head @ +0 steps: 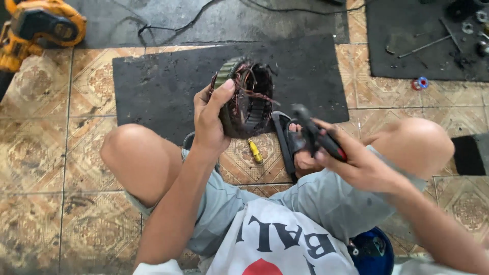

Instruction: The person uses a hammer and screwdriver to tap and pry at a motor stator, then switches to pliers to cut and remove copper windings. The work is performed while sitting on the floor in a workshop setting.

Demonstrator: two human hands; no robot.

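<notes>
My left hand (211,116) grips a round motor stator (248,100) with burnt dark copper windings, held upright on its edge above my lap. My right hand (356,158) is closed around the black and red handles of a pair of pliers (317,133), whose jaws point up and left, a short way right of the stator and apart from it. I sit on a low blue stool (373,250) with my knees spread.
A yellow-handled screwdriver (255,151) lies on the patterned tile floor (41,153) between my feet. A black rubber mat (163,81) lies ahead, a yellow power tool (35,30) at far left, and a second mat (407,51) with metal rods and small parts at upper right.
</notes>
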